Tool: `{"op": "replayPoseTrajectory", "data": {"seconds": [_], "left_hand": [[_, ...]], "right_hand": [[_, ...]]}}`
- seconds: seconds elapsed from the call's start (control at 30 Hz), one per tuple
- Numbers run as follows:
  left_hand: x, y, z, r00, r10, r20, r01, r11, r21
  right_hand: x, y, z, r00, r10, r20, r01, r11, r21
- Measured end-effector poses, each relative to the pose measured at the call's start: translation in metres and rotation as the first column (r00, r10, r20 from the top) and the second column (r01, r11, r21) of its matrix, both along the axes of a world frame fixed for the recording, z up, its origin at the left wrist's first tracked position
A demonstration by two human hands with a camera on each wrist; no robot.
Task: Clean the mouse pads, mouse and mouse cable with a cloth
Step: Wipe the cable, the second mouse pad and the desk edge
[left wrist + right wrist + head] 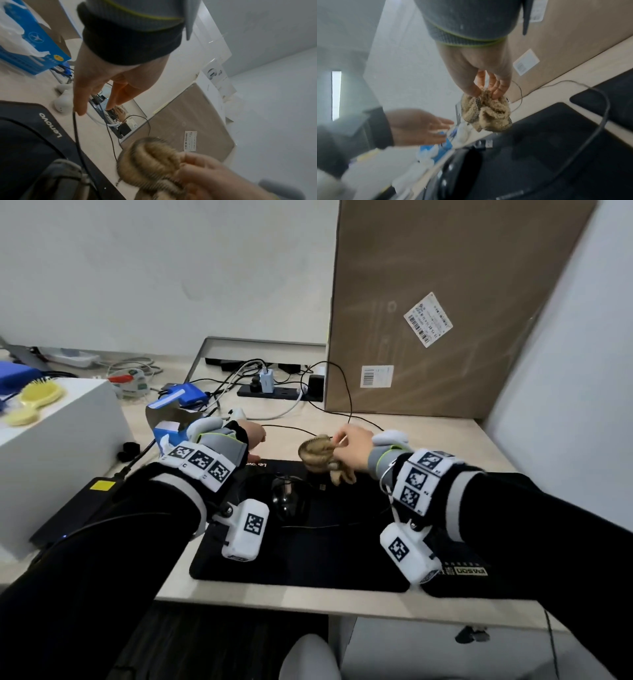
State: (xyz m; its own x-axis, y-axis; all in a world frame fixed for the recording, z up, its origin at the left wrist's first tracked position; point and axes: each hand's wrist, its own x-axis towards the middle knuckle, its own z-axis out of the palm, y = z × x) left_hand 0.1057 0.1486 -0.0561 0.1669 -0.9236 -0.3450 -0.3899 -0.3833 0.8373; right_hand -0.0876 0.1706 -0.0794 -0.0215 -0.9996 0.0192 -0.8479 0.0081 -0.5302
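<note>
My right hand (337, 445) pinches a bunched tan cloth (318, 455) just above the far edge of the black Lenovo mouse pad (308, 559). In the right wrist view its fingers (498, 89) curl into the cloth (486, 113). A thin black mouse cable (76, 135) runs past my left thumb and loops up to the cloth. My left hand (257, 440) hovers left of the cloth with its fingers straight and gripping nothing (443, 127). The black mouse (287, 499) lies on the Lenovo pad between my wrists. A second black pad (462, 571) lies under my right forearm.
A tall cardboard box (445, 302) leans at the back right. A power strip (281, 392) with plugs and cables sits behind the pads. A blue tissue box (168, 433), a white box (68, 440) with a yellow hairbrush (37, 398), and a flat black device (78, 508) crowd the left.
</note>
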Motion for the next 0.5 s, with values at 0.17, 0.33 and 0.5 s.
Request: {"op": "replayPoseTrajectory", "data": {"seconds": [0.17,0.33,0.5], "left_hand": [[-0.026,0.025,0.02,0.88,-0.174,0.442,0.206,0.978,-0.025],[-0.068,0.054,0.028,0.961,-0.24,0.136,0.255,0.961,-0.105],[-0.134,0.085,0.006,0.897,-0.407,0.175,0.437,0.875,-0.207]], "right_hand": [[-0.043,0.028,0.048,0.888,-0.085,0.452,0.149,0.983,-0.107],[-0.092,0.064,0.072,0.773,-0.116,0.624,0.204,0.976,-0.072],[-0.151,0.109,0.064,0.767,-0.2,0.61,0.289,0.956,-0.049]]}}
